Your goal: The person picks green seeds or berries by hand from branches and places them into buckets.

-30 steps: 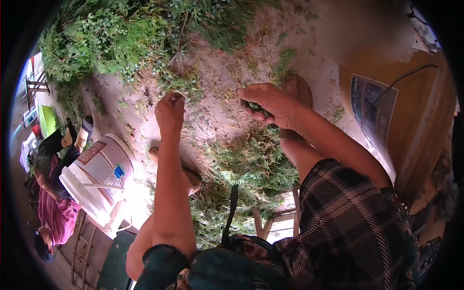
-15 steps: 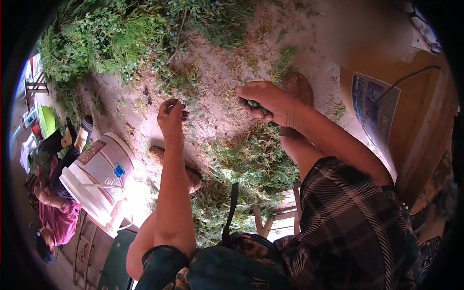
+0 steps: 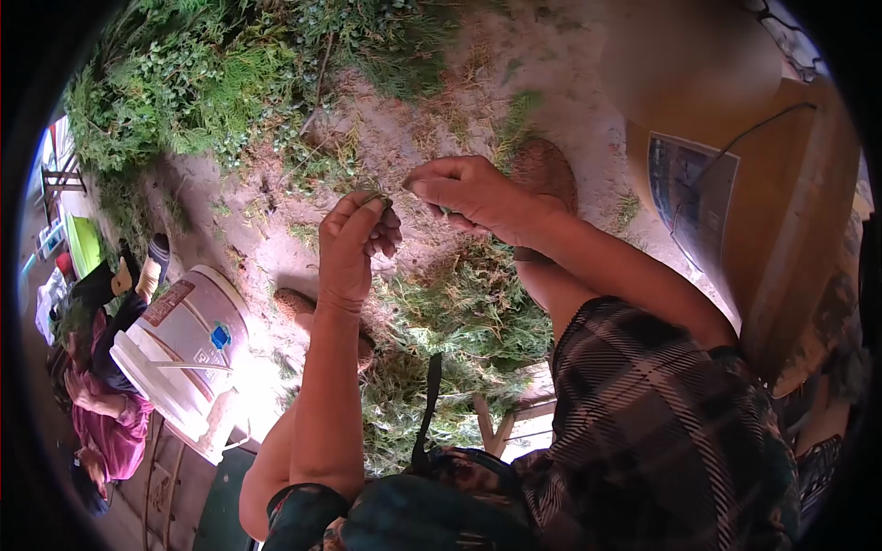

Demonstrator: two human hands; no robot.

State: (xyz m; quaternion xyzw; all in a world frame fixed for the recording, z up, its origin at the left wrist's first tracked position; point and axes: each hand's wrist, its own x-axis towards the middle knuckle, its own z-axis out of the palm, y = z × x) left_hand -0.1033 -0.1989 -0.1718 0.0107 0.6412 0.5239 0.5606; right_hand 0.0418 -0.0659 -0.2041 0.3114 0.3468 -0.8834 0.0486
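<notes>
My left hand (image 3: 354, 234) is closed, thumb and forefinger pinching a small green sprig (image 3: 371, 196) at its top. Just to the right, my right hand (image 3: 473, 197) is curled with thumb and fingertips pointing at the left hand; a small gap parts them. A bit of green shows under its fingers, where small green berries lie in the palm, now mostly hidden. Below the hands, between my legs, lies a heap of cut evergreen sprigs (image 3: 478, 308).
A large pile of berried evergreen branches (image 3: 211, 101) covers the floor at upper left. A white bucket (image 3: 207, 317) stands left, a yellow-brown container (image 3: 772, 184) right. A person in a pink top (image 3: 110, 432) sits at far left. Plant scraps litter the floor (image 3: 404, 138).
My left hand has moved right and now pinches a sprig near the right hand. My right hand has shifted slightly left and turned palm down, hiding most of the green berries.
</notes>
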